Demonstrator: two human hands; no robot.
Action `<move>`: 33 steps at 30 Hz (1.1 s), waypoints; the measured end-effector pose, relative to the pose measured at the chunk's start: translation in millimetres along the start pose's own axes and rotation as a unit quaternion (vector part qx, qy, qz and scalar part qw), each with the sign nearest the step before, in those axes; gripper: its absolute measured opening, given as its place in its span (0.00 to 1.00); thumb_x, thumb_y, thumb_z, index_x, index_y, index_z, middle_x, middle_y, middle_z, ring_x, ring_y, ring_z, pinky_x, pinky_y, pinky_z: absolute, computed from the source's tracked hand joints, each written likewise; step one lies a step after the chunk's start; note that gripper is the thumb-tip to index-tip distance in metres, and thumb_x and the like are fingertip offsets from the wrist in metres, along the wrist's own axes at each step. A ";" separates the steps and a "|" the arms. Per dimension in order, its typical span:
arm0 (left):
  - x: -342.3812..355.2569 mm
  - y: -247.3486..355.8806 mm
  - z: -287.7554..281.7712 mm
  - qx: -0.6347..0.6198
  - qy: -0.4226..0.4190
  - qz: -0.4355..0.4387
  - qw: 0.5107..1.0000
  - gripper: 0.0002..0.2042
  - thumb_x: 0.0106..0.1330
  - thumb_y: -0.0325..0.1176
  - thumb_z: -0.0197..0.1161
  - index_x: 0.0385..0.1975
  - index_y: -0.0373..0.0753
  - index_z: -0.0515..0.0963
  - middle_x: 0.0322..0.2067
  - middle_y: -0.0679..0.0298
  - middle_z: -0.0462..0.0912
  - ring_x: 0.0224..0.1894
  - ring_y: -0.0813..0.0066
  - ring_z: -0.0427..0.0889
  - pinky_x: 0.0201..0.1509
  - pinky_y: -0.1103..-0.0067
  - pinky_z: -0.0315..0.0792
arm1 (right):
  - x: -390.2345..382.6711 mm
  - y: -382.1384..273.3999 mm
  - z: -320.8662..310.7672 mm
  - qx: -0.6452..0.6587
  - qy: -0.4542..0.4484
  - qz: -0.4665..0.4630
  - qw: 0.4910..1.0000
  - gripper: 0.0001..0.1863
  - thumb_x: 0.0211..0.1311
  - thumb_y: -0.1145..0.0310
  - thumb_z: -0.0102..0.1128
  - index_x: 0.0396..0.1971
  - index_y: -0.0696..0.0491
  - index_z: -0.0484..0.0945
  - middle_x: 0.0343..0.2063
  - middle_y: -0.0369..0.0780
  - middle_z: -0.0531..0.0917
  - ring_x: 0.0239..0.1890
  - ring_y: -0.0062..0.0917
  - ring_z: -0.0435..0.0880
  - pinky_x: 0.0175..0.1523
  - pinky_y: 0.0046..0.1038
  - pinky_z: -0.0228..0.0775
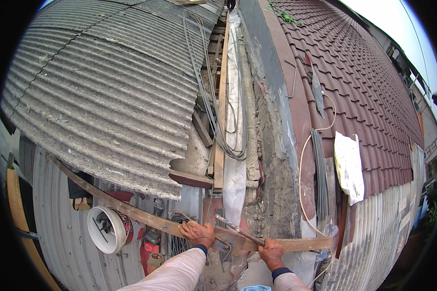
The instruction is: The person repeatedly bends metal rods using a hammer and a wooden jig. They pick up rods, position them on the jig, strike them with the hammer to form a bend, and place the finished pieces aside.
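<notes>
A long wooden plank (145, 219) lies crosswise in front of me, from the metal sheets at left to the tiled roof's side. My left hand (199, 234) is closed over the plank, on a thin metal rod (222, 241) that shows beyond its fingers; part of the rod is hidden under the hand. My right hand (272, 251) is wrapped round one end of a worn metal bar (240, 230). The bar slants up and left across the plank, its far end near the left hand.
A white bucket (107, 230) lies tipped at left beside a red tool (152, 246). Grey corrugated roofing (111, 92) rises beyond. Coiled grey rods (238, 154) and plastic sheeting (234, 186) run along the gap. Bundled rods (319, 179) and a white sack (348, 167) lie by brown tiles (354, 106).
</notes>
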State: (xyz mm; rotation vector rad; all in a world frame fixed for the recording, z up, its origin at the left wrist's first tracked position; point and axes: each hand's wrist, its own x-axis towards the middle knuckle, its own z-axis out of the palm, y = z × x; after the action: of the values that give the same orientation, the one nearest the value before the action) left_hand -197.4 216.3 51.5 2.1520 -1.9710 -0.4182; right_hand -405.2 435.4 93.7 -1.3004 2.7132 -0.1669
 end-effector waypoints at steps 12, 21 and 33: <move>-0.2 -0.8 2.8 0.004 0.002 -0.002 1.000 0.36 0.60 0.48 0.70 0.53 0.17 0.71 0.60 0.32 0.76 0.77 0.40 0.62 0.88 0.51 0.34 | 0.8 1.9 3.7 -0.010 0.007 -0.009 1.000 0.15 0.51 0.52 0.77 0.27 0.48 0.85 0.28 0.43 0.89 0.35 0.42 0.90 0.42 0.46 0.82; -0.6 1.1 -1.8 0.005 0.009 -0.001 1.000 0.36 0.60 0.48 0.71 0.53 0.17 0.71 0.60 0.31 0.75 0.77 0.39 0.61 0.88 0.50 0.34 | 0.7 -2.3 -3.3 -0.014 -0.001 -0.004 1.000 0.16 0.51 0.52 0.77 0.28 0.48 0.85 0.29 0.44 0.88 0.36 0.43 0.90 0.43 0.47 0.82; -0.1 -1.3 2.1 -0.008 -0.005 -0.006 1.000 0.36 0.60 0.47 0.69 0.54 0.16 0.70 0.62 0.30 0.75 0.78 0.38 0.61 0.88 0.50 0.33 | 0.4 -0.5 -1.3 -0.002 0.022 -0.020 1.000 0.14 0.49 0.55 0.77 0.25 0.48 0.84 0.27 0.44 0.88 0.33 0.43 0.89 0.41 0.47 0.82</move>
State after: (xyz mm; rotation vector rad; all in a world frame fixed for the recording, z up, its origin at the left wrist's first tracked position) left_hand -196.9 216.7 49.1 2.1566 -1.9532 -0.4456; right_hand -405.2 434.9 95.1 -1.3695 2.7265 -0.1952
